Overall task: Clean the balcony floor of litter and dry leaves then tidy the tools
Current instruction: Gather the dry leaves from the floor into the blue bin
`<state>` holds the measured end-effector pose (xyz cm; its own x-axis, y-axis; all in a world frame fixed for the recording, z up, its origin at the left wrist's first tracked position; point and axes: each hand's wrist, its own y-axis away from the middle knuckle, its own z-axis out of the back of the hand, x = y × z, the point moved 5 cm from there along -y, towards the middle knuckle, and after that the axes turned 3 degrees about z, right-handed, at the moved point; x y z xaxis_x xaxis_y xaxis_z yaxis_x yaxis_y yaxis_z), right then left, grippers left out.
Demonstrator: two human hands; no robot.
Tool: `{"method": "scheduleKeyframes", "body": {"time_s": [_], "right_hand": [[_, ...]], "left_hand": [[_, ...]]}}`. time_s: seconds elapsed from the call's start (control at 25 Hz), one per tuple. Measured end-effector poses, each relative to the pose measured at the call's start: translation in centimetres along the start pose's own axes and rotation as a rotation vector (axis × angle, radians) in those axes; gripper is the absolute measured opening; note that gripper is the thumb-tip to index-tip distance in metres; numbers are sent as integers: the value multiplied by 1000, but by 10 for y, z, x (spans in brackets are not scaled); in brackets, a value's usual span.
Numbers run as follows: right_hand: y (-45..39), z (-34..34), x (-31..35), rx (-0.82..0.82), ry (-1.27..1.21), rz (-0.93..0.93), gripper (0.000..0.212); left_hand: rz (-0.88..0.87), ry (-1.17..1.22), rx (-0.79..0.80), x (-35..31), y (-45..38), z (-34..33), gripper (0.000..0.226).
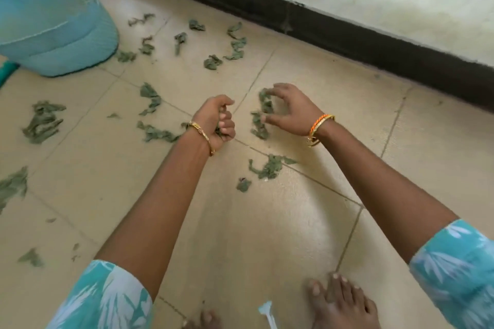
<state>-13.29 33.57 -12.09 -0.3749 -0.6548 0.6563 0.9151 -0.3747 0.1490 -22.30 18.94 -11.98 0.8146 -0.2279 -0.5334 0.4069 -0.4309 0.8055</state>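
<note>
Several dry green leaves lie scattered over the beige tiled floor (pixel 165 195). My left hand (pixel 217 121) is curled into a fist around a small bunch of leaves, bits of which show between the fingers. To its right, my right hand (pixel 290 111) arches over a strip of leaves (pixel 263 115), fingertips and thumb touching both ends of it. A further clump of leaves (pixel 270 167) sits just below the hands. A larger pile of leaves (pixel 42 121) lies at the left.
A teal woven basket (pixel 53 21) stands at the upper left with leaves beside its base. A dark skirting strip (pixel 347 35) and pale wall run across the top right. My bare feet (pixel 339 304) are at the bottom edge, beside a white scrap (pixel 267 312).
</note>
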Motion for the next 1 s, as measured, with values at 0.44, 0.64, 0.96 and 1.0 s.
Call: {"method": "scheduleKeyframes", "body": {"time_s": [0.44,0.64,0.96,1.0], "right_hand": [[-16,1,0,-149,203,78,24],[17,20,24,-362,-233,-102,22],[59,-28,74,-127,-351,-23,36],[59,-29,76,-154,-275,-5,30]], "left_hand": [[39,-14,-53,34,23,30,29],[-57,62,-90,39,26,36,27],[2,271,189,56,39,22,25],[3,251,177,58,38,22,26]]}}
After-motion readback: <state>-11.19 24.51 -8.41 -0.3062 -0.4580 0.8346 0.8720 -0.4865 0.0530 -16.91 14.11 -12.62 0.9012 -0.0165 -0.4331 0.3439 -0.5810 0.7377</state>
